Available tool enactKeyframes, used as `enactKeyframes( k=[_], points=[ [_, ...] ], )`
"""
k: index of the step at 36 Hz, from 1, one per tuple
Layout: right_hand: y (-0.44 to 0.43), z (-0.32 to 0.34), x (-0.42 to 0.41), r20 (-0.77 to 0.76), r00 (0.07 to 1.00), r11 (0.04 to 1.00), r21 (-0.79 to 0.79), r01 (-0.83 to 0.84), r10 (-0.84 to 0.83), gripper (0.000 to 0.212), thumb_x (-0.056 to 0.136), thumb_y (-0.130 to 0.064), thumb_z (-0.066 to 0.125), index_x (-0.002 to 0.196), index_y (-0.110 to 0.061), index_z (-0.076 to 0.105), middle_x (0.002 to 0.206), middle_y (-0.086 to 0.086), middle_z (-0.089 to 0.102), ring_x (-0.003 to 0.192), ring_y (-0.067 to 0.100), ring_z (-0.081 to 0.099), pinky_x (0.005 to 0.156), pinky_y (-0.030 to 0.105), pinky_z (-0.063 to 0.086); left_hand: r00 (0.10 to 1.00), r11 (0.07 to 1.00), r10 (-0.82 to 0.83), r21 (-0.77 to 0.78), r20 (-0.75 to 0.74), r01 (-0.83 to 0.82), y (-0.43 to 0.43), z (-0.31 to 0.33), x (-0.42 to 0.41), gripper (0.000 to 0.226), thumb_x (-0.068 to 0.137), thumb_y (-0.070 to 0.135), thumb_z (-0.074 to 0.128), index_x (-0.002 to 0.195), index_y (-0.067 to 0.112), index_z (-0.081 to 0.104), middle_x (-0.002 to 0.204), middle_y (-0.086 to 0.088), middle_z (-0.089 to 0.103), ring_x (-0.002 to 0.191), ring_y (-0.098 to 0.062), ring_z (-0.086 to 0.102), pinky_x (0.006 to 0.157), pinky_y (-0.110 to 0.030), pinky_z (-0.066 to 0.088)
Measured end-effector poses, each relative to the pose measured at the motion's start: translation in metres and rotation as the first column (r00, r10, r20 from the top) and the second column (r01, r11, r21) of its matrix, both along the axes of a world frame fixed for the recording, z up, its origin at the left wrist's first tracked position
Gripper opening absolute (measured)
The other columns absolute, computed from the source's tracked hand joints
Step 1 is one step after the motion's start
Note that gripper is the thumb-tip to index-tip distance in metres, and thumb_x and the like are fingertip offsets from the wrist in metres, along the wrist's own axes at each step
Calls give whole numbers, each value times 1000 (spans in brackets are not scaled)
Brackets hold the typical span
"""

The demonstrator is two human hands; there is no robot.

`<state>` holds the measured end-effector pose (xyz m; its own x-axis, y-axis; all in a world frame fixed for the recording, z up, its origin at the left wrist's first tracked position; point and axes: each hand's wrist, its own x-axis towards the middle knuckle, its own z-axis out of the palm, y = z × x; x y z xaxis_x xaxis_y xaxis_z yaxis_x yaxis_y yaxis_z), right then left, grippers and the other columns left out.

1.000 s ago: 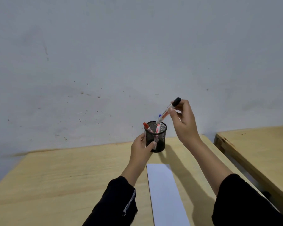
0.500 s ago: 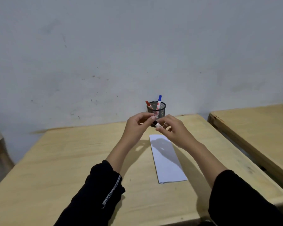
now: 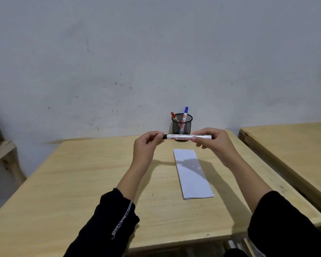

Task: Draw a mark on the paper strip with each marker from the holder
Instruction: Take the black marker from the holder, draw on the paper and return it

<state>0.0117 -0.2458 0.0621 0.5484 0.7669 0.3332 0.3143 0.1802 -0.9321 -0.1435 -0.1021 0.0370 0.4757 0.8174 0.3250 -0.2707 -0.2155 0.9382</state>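
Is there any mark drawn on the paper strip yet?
No, the paper strip shows only the hands' shadow on blank white.

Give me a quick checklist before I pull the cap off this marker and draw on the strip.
1. Marker held level by both hands: ok.
2. Left hand grips the black cap end: ok.
3. Right hand grips the barrel: ok.
4. Cap off: not ok, still on.
5. Paper strip flat on the table, unmarked: ok.
6. Red and blue markers waiting in the holder: ok.
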Motion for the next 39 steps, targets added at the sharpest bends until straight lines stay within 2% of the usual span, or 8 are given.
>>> enactKeyframes(
  k=[4, 6, 11, 18, 22, 28, 32, 39],
  points=[
    [10, -11, -12, -492, 869, 980, 196, 43, 61, 5, 81, -2, 67, 82, -8, 67, 60, -6, 66, 58, 3, 60, 58, 10, 50, 999, 999, -38, -34, 8, 38, -9, -1, 8, 6, 87, 7, 62, 86, 9, 69, 76, -4, 67, 68, -4, 64, 73, -14, 53],
    [19, -18, -21, -584, 805, 973, 226, 40, 102, 5, 83, -2, 64, 83, -7, 65, 58, -6, 66, 56, 2, 61, 56, 8, 50, 998, 998, -64, -6, -25, 64, -14, -2, 14, 7, 87, 8, 62, 83, 10, 68, 72, -3, 66, 64, -1, 63, 72, -14, 53],
    [34, -28, -33, -559, 821, 971, 239, 24, 117, 3, 84, -2, 64, 85, -4, 66, 63, -2, 68, 57, 4, 60, 61, 11, 52, 983, 997, -76, 20, -169, 81, -14, -6, 22, 16, 91, 17, 59, 79, 10, 68, 63, 1, 62, 56, 2, 57, 73, -19, 50],
    [38, -30, -19, -252, 965, 994, 94, -54, 76, 11, 78, -13, 72, 89, -13, 71, 85, 6, 67, 81, 12, 63, 77, 20, 51, 967, 995, -63, -96, -249, 40, 7, -9, 13, 25, 92, 21, 58, 84, 0, 70, 64, -1, 62, 51, 3, 56, 82, -23, 50],
    [39, -21, -7, -305, 948, 988, 144, -52, 94, 14, 73, -17, 73, 86, -13, 70, 82, 5, 69, 78, 13, 63, 73, 20, 51, 921, 999, 37, -7, -388, -43, 35, -16, 0, 25, 90, 20, 61, 68, 8, 67, 63, 0, 62, 63, -10, 59, 79, -29, 50],
    [45, -32, 4, -403, 915, 991, 125, 49, 6, 7, 82, -6, 67, 83, -13, 69, 77, 0, 69, 78, 12, 63, 72, 15, 54, 740, 971, 160, 239, -653, 2, 51, -35, -6, 17, 87, 13, 62, 79, 0, 69, 63, 4, 56, 52, -5, 46, 38, -7, 31],
    [47, -41, 5, -417, 909, 993, 91, 76, -31, 5, 83, -9, 67, 83, -13, 69, 84, 6, 66, 81, 16, 62, 73, 16, 54, 626, 930, 217, 354, -749, 102, 54, -39, 0, 18, 87, 16, 61, 85, 0, 71, 76, -2, 59, 69, -12, 50, 49, -13, 32],
    [47, -44, 7, -424, 904, 991, 81, 103, -59, 3, 83, -7, 66, 84, -9, 68, 79, 7, 63, 74, 14, 59, 68, 14, 54, 613, 912, 229, 386, -756, 136, 54, -45, 9, 19, 87, 18, 61, 86, 1, 70, 89, -10, 67, 76, -16, 56, 57, -21, 39]
  ],
)
